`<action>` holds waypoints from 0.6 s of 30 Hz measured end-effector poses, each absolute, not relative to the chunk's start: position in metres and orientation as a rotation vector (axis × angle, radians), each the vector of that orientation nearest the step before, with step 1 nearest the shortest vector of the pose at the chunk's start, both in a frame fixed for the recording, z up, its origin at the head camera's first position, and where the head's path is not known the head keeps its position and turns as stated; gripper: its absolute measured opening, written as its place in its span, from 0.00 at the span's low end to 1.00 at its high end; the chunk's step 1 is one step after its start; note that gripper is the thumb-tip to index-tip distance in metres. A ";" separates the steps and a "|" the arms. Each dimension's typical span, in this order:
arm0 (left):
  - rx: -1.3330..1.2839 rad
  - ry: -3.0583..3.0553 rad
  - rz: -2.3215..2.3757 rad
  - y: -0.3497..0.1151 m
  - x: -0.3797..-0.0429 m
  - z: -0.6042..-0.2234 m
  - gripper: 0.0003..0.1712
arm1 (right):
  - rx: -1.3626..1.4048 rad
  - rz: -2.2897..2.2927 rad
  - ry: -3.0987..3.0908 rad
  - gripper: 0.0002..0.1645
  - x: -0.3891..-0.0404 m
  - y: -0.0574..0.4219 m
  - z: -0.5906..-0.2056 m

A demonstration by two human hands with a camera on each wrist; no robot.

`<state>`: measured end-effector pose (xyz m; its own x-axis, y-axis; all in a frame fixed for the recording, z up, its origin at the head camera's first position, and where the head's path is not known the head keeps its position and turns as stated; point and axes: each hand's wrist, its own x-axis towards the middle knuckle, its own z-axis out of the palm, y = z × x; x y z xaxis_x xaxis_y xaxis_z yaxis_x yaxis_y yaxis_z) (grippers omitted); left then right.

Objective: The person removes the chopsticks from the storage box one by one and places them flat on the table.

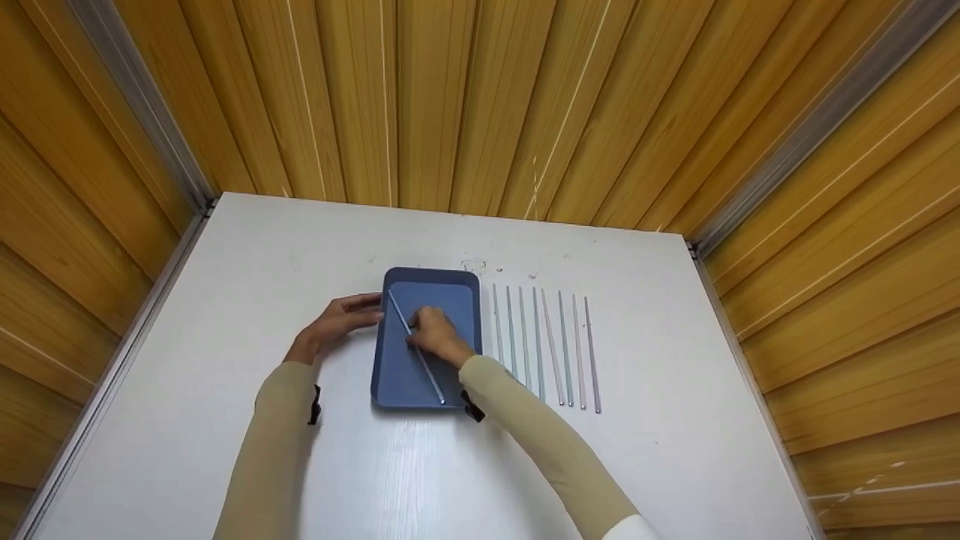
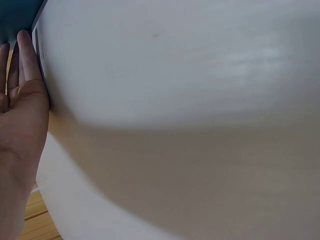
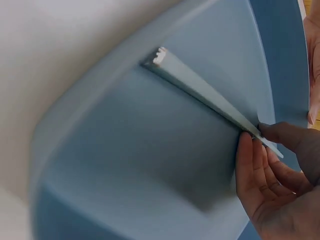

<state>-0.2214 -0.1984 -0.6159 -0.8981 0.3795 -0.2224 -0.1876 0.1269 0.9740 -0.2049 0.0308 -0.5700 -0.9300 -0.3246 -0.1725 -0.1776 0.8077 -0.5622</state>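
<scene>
A blue rectangular tray [image 1: 459, 300] lies on the white table in the head view. Inside it, one pale chopstick [image 1: 430, 373] slants from the far left corner toward the near right edge. My right hand [image 1: 439, 332] pinches this chopstick near its middle, between thumb and fingertips. The right wrist view shows the chopstick [image 3: 202, 92] with its thick end low by the tray wall. My left hand [image 1: 339, 321] rests at the tray's left side with extended fingers touching the rim. In the left wrist view, the same fingers [image 2: 29, 57] reach up to the tray.
Right of the tray, several pastel chopsticks [image 1: 566, 349] lie side by side on the table [image 1: 675, 465], some partly hidden by my right forearm. Small dark marks [image 1: 474, 265] sit behind the tray. Wood-patterned walls [image 1: 427, 105] enclose the table's back and sides.
</scene>
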 end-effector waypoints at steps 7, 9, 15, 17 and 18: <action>0.130 1.989 1.823 -0.198 -0.219 -0.614 0.36 | -0.454 -0.748 2.762 0.13 -0.202 0.042 -0.567; 0.137 1.993 1.822 -0.198 -0.219 -0.613 0.36 | -0.458 -0.739 2.769 0.13 -0.200 0.045 -0.565; 0.163 1.994 1.826 -0.198 -0.219 -0.612 0.35 | -0.466 -0.740 2.784 0.14 -0.198 0.053 -0.560; 0.162 1.999 1.819 -0.197 -0.219 -0.611 0.36 | -0.469 -0.768 2.774 0.14 -0.197 0.056 -0.560; 0.165 2.000 1.815 -0.197 -0.219 -0.611 0.36 | -0.467 -0.790 2.766 0.13 -0.197 0.057 -0.560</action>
